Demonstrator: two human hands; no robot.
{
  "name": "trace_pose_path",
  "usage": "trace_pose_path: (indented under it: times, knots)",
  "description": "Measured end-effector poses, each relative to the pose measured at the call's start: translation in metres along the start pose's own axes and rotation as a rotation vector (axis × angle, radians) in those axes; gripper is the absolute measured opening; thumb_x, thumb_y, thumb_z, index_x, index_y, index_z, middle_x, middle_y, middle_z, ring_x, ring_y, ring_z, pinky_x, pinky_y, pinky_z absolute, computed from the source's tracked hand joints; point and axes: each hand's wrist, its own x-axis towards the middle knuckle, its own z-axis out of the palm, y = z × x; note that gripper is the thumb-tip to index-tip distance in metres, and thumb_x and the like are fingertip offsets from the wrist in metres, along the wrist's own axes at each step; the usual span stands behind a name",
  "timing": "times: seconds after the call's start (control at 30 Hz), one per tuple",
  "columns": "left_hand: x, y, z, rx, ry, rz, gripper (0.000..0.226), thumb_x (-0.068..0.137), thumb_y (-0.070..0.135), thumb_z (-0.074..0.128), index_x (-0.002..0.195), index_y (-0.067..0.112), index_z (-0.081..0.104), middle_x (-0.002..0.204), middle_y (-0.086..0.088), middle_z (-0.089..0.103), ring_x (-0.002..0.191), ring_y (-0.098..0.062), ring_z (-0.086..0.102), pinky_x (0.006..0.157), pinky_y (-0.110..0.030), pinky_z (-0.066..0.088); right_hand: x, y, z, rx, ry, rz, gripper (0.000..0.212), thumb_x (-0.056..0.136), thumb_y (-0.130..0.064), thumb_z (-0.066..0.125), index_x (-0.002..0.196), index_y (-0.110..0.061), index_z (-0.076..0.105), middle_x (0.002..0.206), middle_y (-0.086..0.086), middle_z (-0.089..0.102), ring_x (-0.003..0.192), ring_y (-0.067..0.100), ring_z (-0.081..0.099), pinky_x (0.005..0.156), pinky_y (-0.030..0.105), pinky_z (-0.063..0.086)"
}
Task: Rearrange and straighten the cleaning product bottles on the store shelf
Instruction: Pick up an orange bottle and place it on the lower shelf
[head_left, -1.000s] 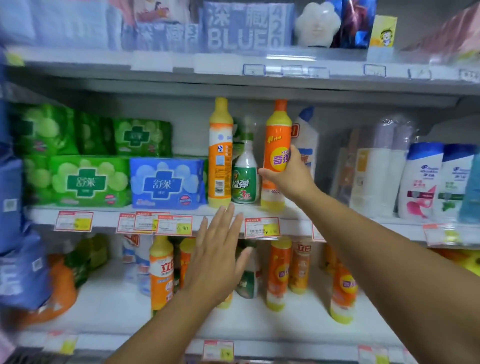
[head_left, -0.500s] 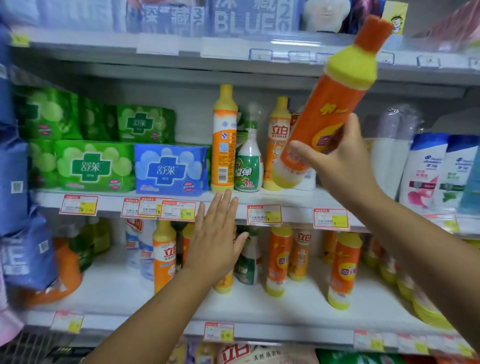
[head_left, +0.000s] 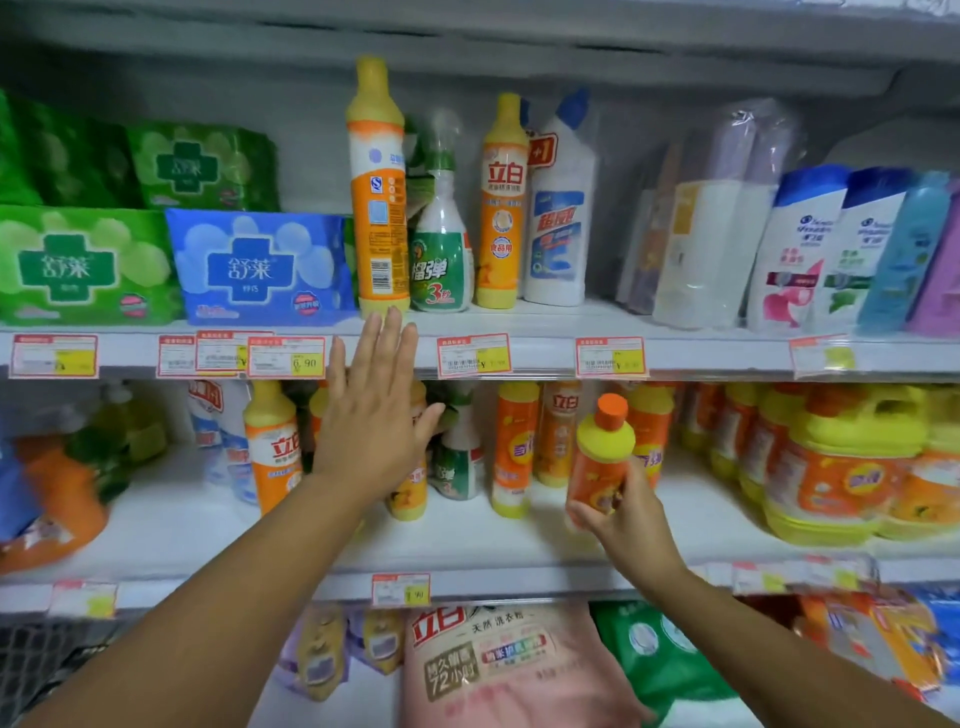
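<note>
Head view. Gripping orange bottle (head_left: 597, 467) in right hand (head_left: 626, 517) at lower shelf (head_left: 467, 540); holding left hand (head_left: 371, 421) up, fingers (head_left: 388, 343) straight, spread, empty.

On the upper shelf (head_left: 597, 318) four bottles stand upright in a close row. A tall orange bottle (head_left: 377, 208) with a yellow neck shows its barcode side. Just beside it are a shorter green-and-white spray bottle (head_left: 442, 260), an orange-and-yellow bottle (head_left: 501, 208) with its front label out, and a white bent-neck bottle (head_left: 561, 218) with a blue cap. On the lower shelf (head_left: 467, 540) a left orange bottle (head_left: 271, 447) and a middle orange bottle (head_left: 511, 447) stand upright. The right hand (head_left: 626, 519) grips a small orange-capped bottle (head_left: 600, 460) with a yellow shoulder, nearly upright, its base hidden.
</note>
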Motion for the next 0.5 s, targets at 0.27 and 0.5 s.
trace_pose_path:
  times: [0.27, 0.5]
  knots:
    - [0.0, 0.0, 0.002, 0.0, 0.02, 0.0, 0.078, 0.091, 0.055, 0.031, 0.149, 0.014, -0.001, 0.158, -0.007, -0.005, 0.145, -0.022, -0.006, 0.115, -0.053, 0.008, 0.054, 0.027, 0.028, -0.021, -0.035, 0.168, 0.063, 0.072, -0.018, 0.081, 0.12, -0.015, 0.041, 0.102, -0.001, 0.06, 0.097, 0.023, 0.061, 0.081, 0.034, 0.048]
    - [-0.002, 0.0, -0.003, -0.02, -0.001, -0.001, 0.076, 0.091, 0.056, 0.026, 0.149, 0.015, -0.001, 0.158, -0.005, -0.004, 0.145, -0.02, -0.007, 0.116, -0.051, 0.008, 0.057, 0.032, 0.038, -0.062, -0.093, 0.343, 0.066, 0.074, -0.027, 0.079, 0.124, -0.016, 0.038, 0.112, 0.005, 0.061, 0.1, 0.027, 0.061, 0.089, 0.042, 0.05]
